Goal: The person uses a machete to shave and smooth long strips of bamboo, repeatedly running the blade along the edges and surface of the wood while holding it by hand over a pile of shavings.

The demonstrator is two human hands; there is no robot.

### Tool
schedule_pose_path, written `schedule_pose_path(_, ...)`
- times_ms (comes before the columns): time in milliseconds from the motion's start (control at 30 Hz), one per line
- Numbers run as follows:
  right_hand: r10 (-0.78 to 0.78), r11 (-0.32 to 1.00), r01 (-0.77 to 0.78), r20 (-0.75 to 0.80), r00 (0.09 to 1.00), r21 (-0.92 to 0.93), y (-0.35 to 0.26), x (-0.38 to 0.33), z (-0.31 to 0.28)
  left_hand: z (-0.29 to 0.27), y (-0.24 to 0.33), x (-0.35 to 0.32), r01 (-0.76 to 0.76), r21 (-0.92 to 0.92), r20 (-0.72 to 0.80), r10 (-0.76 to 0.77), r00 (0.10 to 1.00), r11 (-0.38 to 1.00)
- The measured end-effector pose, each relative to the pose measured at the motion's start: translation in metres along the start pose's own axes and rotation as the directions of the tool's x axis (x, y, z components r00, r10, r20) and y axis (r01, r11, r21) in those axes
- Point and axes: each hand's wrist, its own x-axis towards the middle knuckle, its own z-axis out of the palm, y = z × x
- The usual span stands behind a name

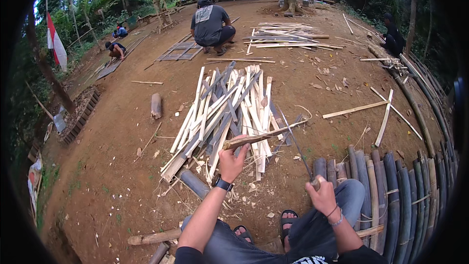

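My left hand, a dark watch on its wrist, grips the near end of a split bamboo strip. The strip slants up to the right, and a thin curled fibre hangs about its far end. In my right hand is the handle of a long, narrow-bladed machete. Its blade points up and away, crossing the strip near the far end; I cannot tell whether they touch. Beyond and beneath the held strip lies a pile of pale and grey bamboo strips on the ground.
A bamboo pole pokes out beneath the pile. At my right stands a row of bamboo poles. A short log lies left of the pile. Farther off, a person crouches beside another strip stack; several others work around.
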Motion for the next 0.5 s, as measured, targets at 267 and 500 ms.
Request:
schedule_pose_path(267,-0.046,0.998,0.038,0.207,0.977,0.043,-0.017,-0.068,0.022,0.001,0.005,0.001,-0.113,0.066,-0.057,0.117,0.992,0.991)
schedule_pose_path(500,-0.032,0.989,-0.001,0.218,0.976,0.149,-0.002,-0.051,0.043,0.006,0.006,-0.004,-0.157,0.085,-0.052,0.162,0.985,0.984)
